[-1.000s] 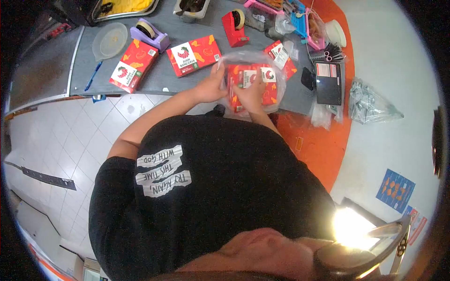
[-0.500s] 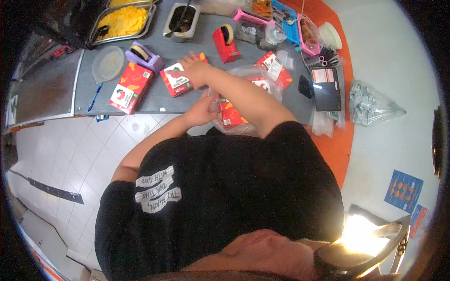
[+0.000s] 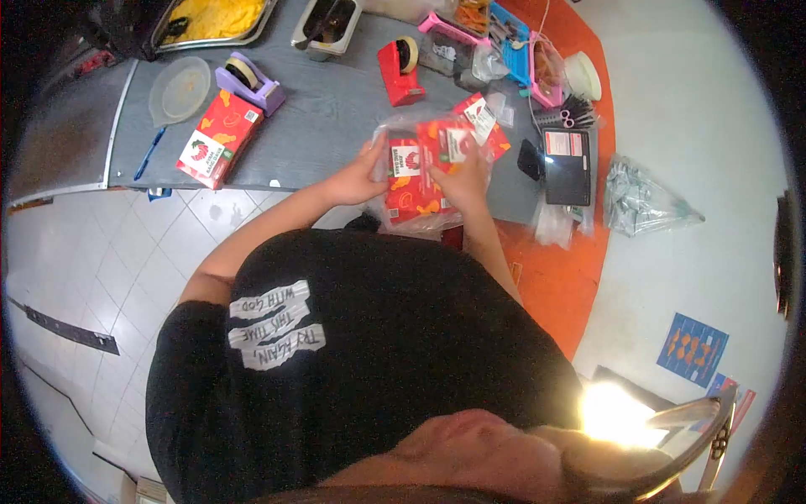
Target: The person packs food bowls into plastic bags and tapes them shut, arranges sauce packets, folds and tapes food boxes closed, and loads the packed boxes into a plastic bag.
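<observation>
My right hand [image 3: 464,178] is closed around a red food box [image 3: 438,144] with a white label, holding it over the mouth of a clear plastic bag [image 3: 390,225]. A second red box [image 3: 405,198] sits inside that bag. My left hand [image 3: 359,178] grips the bag's left side, fingers partly hidden by the film. Just behind the bag lies another red box [image 3: 483,119]. One more red box [image 3: 220,139] rests farther left on the grey table, apart from both hands.
A purple tape dispenser [image 3: 250,84], a red tape dispenser [image 3: 401,71], a round plastic lid [image 3: 180,91] and a blue pen [image 3: 149,154] are on the table [image 3: 327,118]. Metal food trays [image 3: 210,23] stand behind. At right are a phone [image 3: 530,160], a tablet [image 3: 567,168] and baskets [image 3: 546,71].
My right hand has carried the red box from the table's middle rightward to the plastic bag. My left hand stays on the bag. The camera view has shifted slightly.
</observation>
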Action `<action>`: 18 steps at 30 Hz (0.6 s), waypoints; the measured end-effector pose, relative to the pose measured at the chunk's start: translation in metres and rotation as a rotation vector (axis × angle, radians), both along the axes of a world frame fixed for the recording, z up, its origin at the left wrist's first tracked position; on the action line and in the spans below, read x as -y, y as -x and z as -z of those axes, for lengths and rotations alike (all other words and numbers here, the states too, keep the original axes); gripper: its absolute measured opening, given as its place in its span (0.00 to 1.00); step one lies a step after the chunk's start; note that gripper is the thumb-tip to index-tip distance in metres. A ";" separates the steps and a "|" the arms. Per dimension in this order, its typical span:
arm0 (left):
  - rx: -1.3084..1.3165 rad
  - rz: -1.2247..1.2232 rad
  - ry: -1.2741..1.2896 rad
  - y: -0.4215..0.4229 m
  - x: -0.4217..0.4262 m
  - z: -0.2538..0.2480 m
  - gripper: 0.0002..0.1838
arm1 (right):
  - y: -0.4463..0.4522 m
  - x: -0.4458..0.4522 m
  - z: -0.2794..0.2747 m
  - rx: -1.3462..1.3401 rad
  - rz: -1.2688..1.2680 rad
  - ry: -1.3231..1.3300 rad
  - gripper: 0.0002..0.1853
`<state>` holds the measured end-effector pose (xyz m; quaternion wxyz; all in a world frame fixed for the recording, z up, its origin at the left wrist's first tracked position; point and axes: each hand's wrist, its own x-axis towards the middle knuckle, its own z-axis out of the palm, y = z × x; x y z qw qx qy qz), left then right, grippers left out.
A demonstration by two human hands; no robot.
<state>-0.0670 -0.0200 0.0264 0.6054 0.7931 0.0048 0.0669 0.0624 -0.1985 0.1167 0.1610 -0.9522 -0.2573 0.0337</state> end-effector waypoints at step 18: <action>-0.048 0.129 0.267 0.029 -0.014 0.019 0.39 | 0.124 -0.330 0.066 0.390 -1.714 0.301 0.57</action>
